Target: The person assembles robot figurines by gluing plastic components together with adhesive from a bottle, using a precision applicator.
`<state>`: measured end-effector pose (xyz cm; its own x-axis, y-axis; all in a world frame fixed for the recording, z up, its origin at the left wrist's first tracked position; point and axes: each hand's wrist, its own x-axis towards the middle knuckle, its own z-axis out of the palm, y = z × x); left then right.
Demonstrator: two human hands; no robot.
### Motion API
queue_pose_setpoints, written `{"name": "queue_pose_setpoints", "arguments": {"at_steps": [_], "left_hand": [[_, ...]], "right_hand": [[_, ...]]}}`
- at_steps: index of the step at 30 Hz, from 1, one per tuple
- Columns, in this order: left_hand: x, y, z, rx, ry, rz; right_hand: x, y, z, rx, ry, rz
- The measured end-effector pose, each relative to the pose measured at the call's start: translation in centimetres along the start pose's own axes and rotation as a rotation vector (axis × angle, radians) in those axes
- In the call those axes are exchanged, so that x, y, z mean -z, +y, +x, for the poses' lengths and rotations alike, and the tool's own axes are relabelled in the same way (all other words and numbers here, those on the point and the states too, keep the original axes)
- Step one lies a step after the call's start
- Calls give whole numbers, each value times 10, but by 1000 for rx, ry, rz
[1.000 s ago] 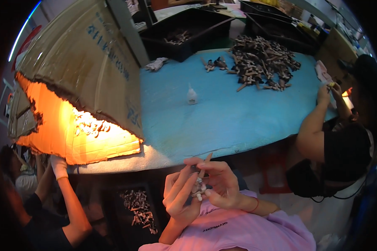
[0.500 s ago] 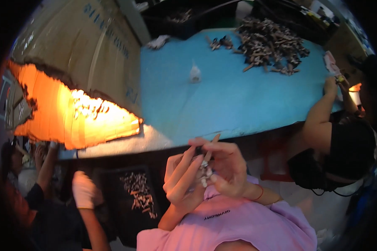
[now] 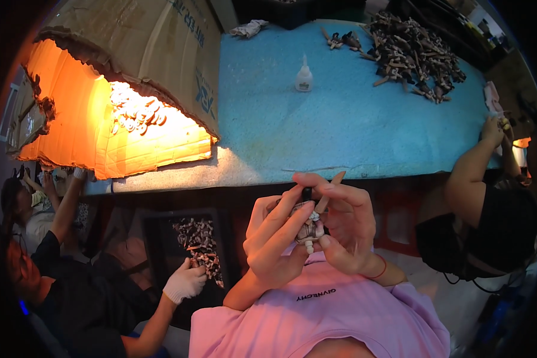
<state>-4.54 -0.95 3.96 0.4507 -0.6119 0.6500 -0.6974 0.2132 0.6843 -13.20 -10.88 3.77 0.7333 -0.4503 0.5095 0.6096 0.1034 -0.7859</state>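
Observation:
A small figurine [image 3: 309,231] with pale, brown and black parts is between my two hands, over the table's near edge. A tan, stick-like piece pokes up from it. My left hand [image 3: 272,238] grips it from the left with bent fingers. My right hand [image 3: 350,230] closes round its other side, thumb near the pale lower end. Fingers cover much of the figurine, so its full shape is hidden. Beyond my hands, a small white squeeze bottle [image 3: 304,79] with a thin nozzle stands upright on the blue tabletop [image 3: 268,131].
A torn cardboard box [image 3: 161,59], lit orange inside, holds many small pieces [image 3: 138,113]. Dark and tan figurine parts [image 3: 414,56] are heaped at the far right. A black tray [image 3: 161,238] of parts lies lower left, where a co-worker's gloved hand [image 3: 185,283] reaches. Another person [image 3: 483,221] works at right.
My view has shifted, so the table sits higher and further right. The figurine has turned slightly in my hands. The co-worker's gloved hand has moved right to the parts in the black tray.

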Motion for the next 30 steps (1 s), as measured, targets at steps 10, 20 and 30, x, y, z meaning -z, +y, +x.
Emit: {"name": "queue_pose_setpoints", "arguments": {"at_steps": [10,20,30], "left_hand": [[2,-9,1,51,-5,-143],[7,-16,-3,186,-115,-752],[10,-1,-10,644,-212,-1249]], "right_hand": [[0,-7,5,-53,-17,-146],[5,-28,3,-142,-11,-420],[4,-23,12,-26,-75,-548]]}}
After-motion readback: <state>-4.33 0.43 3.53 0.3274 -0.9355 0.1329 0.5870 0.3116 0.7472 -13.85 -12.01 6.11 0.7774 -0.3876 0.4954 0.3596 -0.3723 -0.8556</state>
